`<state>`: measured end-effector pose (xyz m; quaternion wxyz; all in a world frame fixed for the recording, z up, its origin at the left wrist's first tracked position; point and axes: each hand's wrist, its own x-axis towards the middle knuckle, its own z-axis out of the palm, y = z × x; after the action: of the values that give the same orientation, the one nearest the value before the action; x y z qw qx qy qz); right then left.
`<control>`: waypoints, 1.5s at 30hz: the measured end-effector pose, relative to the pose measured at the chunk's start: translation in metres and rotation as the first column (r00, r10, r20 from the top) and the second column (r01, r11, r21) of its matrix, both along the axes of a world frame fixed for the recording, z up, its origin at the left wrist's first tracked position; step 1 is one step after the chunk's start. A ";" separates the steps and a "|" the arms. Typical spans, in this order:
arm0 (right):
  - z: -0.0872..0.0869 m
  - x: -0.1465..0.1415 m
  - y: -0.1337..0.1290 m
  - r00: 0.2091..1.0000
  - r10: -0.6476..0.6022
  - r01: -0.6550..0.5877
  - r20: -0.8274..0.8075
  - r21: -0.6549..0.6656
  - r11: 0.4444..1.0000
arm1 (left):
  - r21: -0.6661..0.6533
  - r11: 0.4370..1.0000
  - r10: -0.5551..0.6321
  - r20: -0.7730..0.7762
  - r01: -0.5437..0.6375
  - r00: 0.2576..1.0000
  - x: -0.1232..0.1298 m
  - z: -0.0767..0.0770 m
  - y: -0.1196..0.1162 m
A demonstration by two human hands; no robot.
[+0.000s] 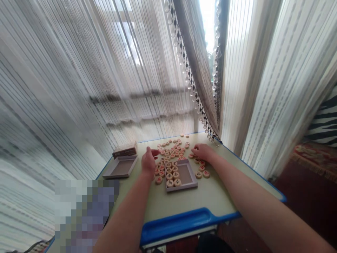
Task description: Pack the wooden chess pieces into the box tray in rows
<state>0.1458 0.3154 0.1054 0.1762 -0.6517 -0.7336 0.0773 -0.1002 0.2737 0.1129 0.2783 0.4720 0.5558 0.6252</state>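
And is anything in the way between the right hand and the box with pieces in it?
Yes, a few loose pieces lie between the right hand and the box, near its far right corner.

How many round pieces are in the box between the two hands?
8. The round pieces sit in two columns of four, side by side along the left wall of the box. Any underneath would be hidden.

A blue-edged table is carrying loose discs mostly toward twelve o'clock, a part-filled tray centrally, a second tray and seemingly a box toward ten o'clock
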 end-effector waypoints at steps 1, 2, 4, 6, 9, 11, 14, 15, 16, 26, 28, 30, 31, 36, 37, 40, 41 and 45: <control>0.001 -0.001 -0.001 1.000 0.013 -0.013 0.000 0.000 1.000 | 0.000 1.000 0.018 0.024 -0.018 1.000 0.000 0.001 0.000; 0.001 -0.002 -0.002 1.000 0.027 -0.027 0.000 -0.001 1.000 | -0.002 0.999 0.034 0.040 -0.034 0.999 0.000 0.002 -0.001; 0.003 -0.004 -0.004 0.999 0.053 -0.053 0.002 -0.008 0.999 | -0.010 0.999 0.047 0.058 -0.046 0.997 0.000 0.003 -0.001; 0.003 -0.006 -0.005 0.997 0.081 -0.081 0.007 -0.005 0.997 | -0.022 0.999 0.039 0.068 -0.037 0.997 0.000 0.003 -0.002; 0.002 -0.007 -0.005 0.993 0.121 -0.121 0.010 0.010 0.993 | -0.029 0.999 0.030 0.074 -0.028 0.997 0.000 0.002 -0.002; 0.000 -0.007 -0.004 0.990 0.139 -0.139 0.006 0.005 0.990 | -0.033 0.999 0.036 0.064 -0.034 0.997 0.000 0.001 -0.001; -0.002 -0.009 -0.003 0.988 0.154 -0.155 0.008 0.085 0.984 | -0.093 0.996 -0.001 -0.076 -0.006 0.997 -0.003 -0.002 -0.001; -0.003 -0.010 -0.003 0.984 0.177 -0.177 0.009 0.142 0.974 | -0.121 0.992 -0.044 -0.186 0.021 0.982 -0.003 -0.003 -0.001; -0.004 -0.012 -0.003 0.976 0.218 -0.216 0.011 0.196 0.957 | -0.149 0.987 -0.097 -0.311 0.052 0.945 -0.004 -0.004 -0.002; -0.006 -0.023 -0.008 0.855 0.516 -0.502 -0.044 0.179 0.846 | -0.309 0.949 -0.180 -0.382 0.059 0.907 -0.003 -0.010 0.001; -0.006 -0.023 -0.008 0.865 0.500 -0.479 -0.054 0.214 0.851 | -0.351 0.934 -0.168 -0.281 0.062 0.945 -0.008 -0.007 0.005; -0.007 -0.022 -0.007 0.855 0.517 -0.494 -0.055 0.223 0.840 | -0.413 0.909 -0.177 -0.245 0.063 0.953 -0.012 0.001 0.009; -0.008 -0.022 -0.006 0.845 0.532 -0.510 -0.054 0.215 0.833 | -0.431 0.902 -0.179 -0.293 0.038 0.939 -0.013 0.006 0.010; -0.009 -0.020 -0.001 0.858 0.503 -0.472 -0.101 0.227 0.852 | -0.206 0.972 -0.070 -0.710 -0.112 0.701 0.017 0.036 -0.005; -0.009 -0.020 0.000 0.872 0.476 -0.439 -0.117 0.246 0.864 | -0.133 0.990 -0.073 -0.787 -0.052 0.613 0.028 0.041 -0.010; -0.010 -0.017 0.004 0.914 0.375 -0.318 -0.154 0.301 0.899 | -0.121 0.986 -0.156 -0.916 0.118 0.369 0.059 0.051 -0.013; -0.010 -0.016 0.006 0.923 0.343 -0.280 -0.173 0.306 0.910 | -0.156 0.980 -0.187 -0.931 0.121 0.315 0.066 0.053 -0.011; -0.012 -0.008 0.014 0.916 0.178 -0.092 -0.358 0.243 0.966 | -0.251 0.966 -0.260 -0.938 0.069 0.228 0.084 0.055 0.011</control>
<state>0.1373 0.3298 0.0935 0.3796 -0.5484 -0.7335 0.1309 -0.0161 0.2847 0.1682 -0.0207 0.7878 0.6026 0.1256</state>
